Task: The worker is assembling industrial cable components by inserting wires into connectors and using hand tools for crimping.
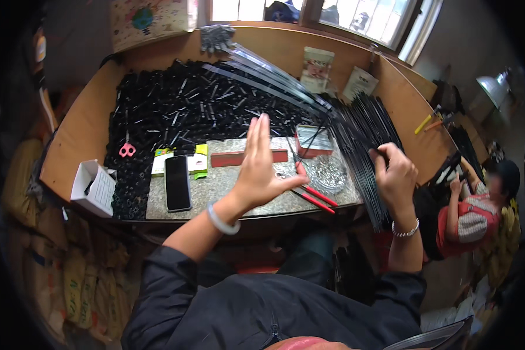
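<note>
Head view shows the right hand point(395, 175) clenched on the bundle of black strips point(364, 146) right of the stone slab point(227, 186) on the worktop, left hand point(256, 169) released above it; grip firmly, I'd say.

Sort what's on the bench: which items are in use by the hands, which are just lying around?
In use:
- right hand gripping the bundle of black strips
- left hand held open above the stone slab
- red-handled scissors beside it
- pile of cut black pieces

Lying about:
- phone
- pink scissors
- white box
- red bar
- packets at the back
</note>
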### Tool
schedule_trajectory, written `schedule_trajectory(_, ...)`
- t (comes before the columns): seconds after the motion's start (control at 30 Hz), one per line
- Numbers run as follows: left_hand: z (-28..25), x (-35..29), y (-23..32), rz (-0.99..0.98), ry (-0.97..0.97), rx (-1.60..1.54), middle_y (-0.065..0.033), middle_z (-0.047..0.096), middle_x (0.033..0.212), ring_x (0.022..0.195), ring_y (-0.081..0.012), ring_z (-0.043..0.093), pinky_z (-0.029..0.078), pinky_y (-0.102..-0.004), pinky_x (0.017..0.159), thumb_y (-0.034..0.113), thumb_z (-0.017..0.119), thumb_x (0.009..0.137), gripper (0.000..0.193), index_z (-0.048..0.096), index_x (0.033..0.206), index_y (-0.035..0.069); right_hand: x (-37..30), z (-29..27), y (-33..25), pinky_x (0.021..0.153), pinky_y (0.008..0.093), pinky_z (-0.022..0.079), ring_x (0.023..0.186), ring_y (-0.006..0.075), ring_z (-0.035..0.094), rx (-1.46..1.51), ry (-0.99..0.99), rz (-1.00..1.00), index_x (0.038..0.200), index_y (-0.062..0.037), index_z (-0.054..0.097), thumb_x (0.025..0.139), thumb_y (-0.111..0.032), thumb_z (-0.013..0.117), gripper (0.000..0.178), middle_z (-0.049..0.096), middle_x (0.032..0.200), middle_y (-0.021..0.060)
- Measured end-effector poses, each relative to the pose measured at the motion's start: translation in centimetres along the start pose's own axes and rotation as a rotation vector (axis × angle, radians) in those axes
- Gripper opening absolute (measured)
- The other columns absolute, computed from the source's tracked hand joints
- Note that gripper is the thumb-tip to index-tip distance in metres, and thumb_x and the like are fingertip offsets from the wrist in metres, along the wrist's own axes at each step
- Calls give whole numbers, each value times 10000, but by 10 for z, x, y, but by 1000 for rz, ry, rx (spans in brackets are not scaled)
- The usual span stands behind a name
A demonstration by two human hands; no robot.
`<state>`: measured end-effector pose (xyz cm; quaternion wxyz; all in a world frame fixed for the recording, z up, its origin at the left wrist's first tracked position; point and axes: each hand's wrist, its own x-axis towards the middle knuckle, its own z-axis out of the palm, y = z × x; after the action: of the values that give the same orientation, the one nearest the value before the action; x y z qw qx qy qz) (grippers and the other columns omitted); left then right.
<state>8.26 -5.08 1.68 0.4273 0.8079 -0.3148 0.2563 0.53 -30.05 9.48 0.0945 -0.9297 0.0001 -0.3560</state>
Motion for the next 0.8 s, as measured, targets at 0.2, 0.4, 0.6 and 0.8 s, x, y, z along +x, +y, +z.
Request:
schedule_trajectory(0.2,-13,23,-13,-219,209,-361,-170,550,1086,951,-218,627,514,-330,797,102,771,707,1000,83,1409,-83,-28,41,-46,507,334,452,554,217,598,520,-421,-152,960,-13,550,879,-89,590,118,588,664,126)
schedule_trajectory(0.4,-38,6,-37,-276,204,-954,-127,542,1113,944,-152,614,543,-303,814,-85,545,852,791,89,1463,124,-42,47,-73,407,201,297,440,44,375,1513,-1394,447,1230,-30,413,977,-173,473,297,472,655,-7)
schedule_trajectory(0.6,-68,-22,-41,-158,53,33,-146,549,1107,988,-210,578,491,-341,824,170,704,808,745,284,1399,-6,-44,55,-94,414,180,265,453,28,339,1593,-1043,381,1198,-23,488,974,-141,467,253,436,625,-41)
schedule_trajectory(0.8,-125,-58,37,-261,-148,-912,-121,586,1009,888,-195,574,431,-293,836,529,538,883,653,529,1107,-84,-51,65,-89,378,188,261,411,42,344,1594,-931,490,1201,-47,485,961,-126,485,253,444,628,-29)
